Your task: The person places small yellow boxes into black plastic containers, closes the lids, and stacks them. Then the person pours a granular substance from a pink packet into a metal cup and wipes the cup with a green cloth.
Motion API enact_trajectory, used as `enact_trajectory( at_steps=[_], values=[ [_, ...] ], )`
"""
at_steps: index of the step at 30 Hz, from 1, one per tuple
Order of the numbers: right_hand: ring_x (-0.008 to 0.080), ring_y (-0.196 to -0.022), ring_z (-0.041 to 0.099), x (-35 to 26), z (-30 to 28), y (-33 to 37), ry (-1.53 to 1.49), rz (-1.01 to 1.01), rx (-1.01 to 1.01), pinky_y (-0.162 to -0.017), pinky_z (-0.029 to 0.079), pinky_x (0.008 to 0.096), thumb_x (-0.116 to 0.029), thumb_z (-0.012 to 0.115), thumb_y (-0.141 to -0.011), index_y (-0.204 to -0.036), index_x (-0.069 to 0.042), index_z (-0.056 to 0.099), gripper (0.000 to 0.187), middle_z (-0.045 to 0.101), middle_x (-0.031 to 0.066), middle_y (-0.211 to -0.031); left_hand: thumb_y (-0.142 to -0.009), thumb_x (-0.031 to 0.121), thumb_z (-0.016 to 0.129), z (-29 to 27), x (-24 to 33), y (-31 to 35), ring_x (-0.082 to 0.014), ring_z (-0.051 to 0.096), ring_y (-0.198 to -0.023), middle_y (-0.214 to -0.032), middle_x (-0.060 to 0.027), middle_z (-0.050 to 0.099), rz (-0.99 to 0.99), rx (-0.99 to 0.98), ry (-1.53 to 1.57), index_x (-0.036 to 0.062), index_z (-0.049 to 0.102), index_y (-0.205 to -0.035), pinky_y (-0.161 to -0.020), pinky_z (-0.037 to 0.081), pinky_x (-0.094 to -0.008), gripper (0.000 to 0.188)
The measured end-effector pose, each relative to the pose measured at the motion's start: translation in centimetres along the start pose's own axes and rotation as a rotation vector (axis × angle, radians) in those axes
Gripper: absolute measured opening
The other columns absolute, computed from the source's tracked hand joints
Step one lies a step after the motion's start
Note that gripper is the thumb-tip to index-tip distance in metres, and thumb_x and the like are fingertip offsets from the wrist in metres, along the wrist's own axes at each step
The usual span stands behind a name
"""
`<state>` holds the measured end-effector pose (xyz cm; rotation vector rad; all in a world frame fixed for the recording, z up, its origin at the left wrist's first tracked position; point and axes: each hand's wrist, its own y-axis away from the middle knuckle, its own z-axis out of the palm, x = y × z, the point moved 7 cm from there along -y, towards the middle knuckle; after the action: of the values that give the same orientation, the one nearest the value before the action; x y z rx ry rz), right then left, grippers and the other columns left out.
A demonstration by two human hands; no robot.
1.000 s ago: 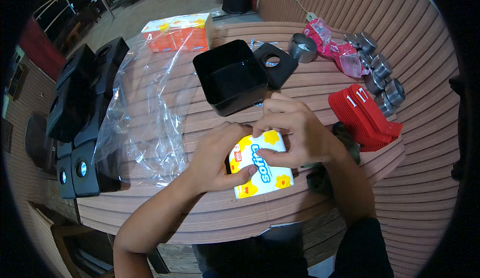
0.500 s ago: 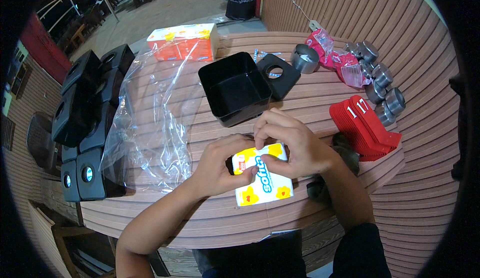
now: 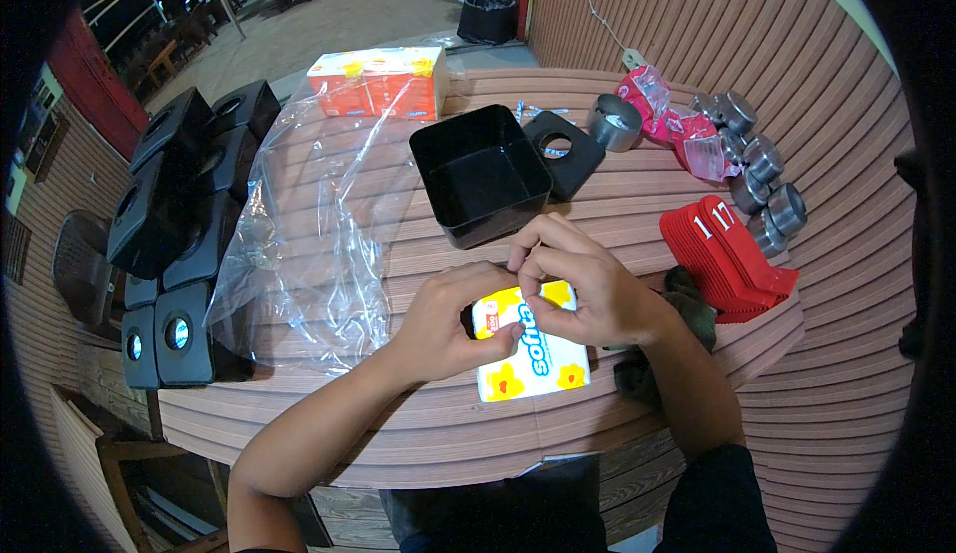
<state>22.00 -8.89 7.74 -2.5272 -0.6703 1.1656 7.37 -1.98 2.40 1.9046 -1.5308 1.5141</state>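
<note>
A small tissue pack (image 3: 553,366), white with yellow flowers and blue lettering, lies near the front of the table below my hands. My left hand (image 3: 450,316) grips its left side, thumb across the top face. With bent fingers and thumb drawn together, my right hand (image 3: 593,294) pinches at the pack's far end; the wrapper between the fingertips is mostly hidden. Just beyond stands an open black square box (image 3: 493,222) with nothing inside. Its black lid (image 3: 584,167), with a round hole, lies against the box's right side.
Several lidded black boxes (image 3: 189,195) are stacked at the left. Clear plastic wrap (image 3: 309,244) spreads beside them, near a larger orange-and-white tissue package (image 3: 383,95). On the right are red number plates (image 3: 722,254), metal tins (image 3: 762,160), pink packets (image 3: 677,125) and a dark cloth-like item (image 3: 687,304).
My right fingers have shifted at the pack's far end, curling closer together. The left hand keeps its grip. The whole view has shifted slightly.
</note>
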Motion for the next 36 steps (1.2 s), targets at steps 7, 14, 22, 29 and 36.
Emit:
enact_trajectory(
  at_steps=[7, 14, 22, 29, 36],
  values=[
    [0.0279, -0.123, 0.059, 0.4, -0.3, -0.1, 0.0, 0.018, -0.042, -0.099, 0.048, 0.0384, 0.001, 0.086, -0.079, -0.087, -0.007, 0.07, 0.019, 0.066, 0.0125, -0.126, -0.088, 0.03, 0.083, 0.2, -0.4, 0.1, -0.0299, 0.079, -0.087, -0.103, -0.0164, 0.08, -0.036, 0.028, 0.016, -0.0003, 0.078, -0.118, -0.077, 0.06, -0.0387, 0.043],
    [0.0303, -0.126, 0.056, -0.5, -0.1, -0.1, -0.043, 0.01, -0.078, -0.102, 0.048, 0.0424, -0.002, 0.088, -0.069, -0.077, -0.01, 0.076, 0.017, 0.067, 0.0129, -0.126, -0.089, 0.025, 0.082, 0.2, -0.7, 0.2, -0.0328, 0.078, -0.086, -0.1, -0.0174, 0.08, -0.085, 0.132, 0.056, -0.0018, 0.08, -0.113, -0.077, 0.059, -0.0416, 0.036],
    [0.0334, -0.121, 0.052, -2.3, -0.1, 0.4, -0.057, 0.028, -0.277, -0.105, 0.038, 0.0473, -0.015, 0.093, -0.059, -0.073, -0.018, 0.077, 0.021, 0.063, 0.0045, -0.118, -0.089, 0.025, 0.082, 0.3, -0.6, 0.1, -0.0337, 0.078, -0.085, -0.099, -0.0175, 0.08, -0.094, 0.147, 0.028, -0.0002, 0.082, -0.111, -0.075, 0.059, -0.0412, 0.033],
    [0.0275, -0.107, 0.053, -4.6, 0.3, 0.8, -0.141, -0.086, -0.42, -0.096, 0.036, 0.045, -0.021, 0.095, -0.066, -0.075, -0.021, 0.077, 0.02, 0.057, 0.0001, -0.105, -0.091, 0.026, 0.083, 0.2, -0.6, 0.2, -0.0335, 0.079, -0.085, -0.101, -0.0178, 0.08, -0.064, 0.179, 0.018, -0.0004, 0.082, -0.112, -0.075, 0.06, -0.0406, 0.034],
    [0.0311, -0.102, 0.056, -7.1, 0.3, 2.0, -0.841, -0.341, -0.567, -0.096, 0.039, 0.0439, -0.032, 0.092, -0.078, -0.079, -0.013, 0.068, 0.031, 0.057, 0.0075, -0.105, -0.094, 0.026, 0.079, 0.4, -0.7, 0.0, -0.0325, 0.079, -0.086, -0.102, -0.0177, 0.081, -0.075, 0.134, 0.044, 0.0009, 0.082, -0.114, -0.076, 0.06, -0.0401, 0.032]
  ],
)
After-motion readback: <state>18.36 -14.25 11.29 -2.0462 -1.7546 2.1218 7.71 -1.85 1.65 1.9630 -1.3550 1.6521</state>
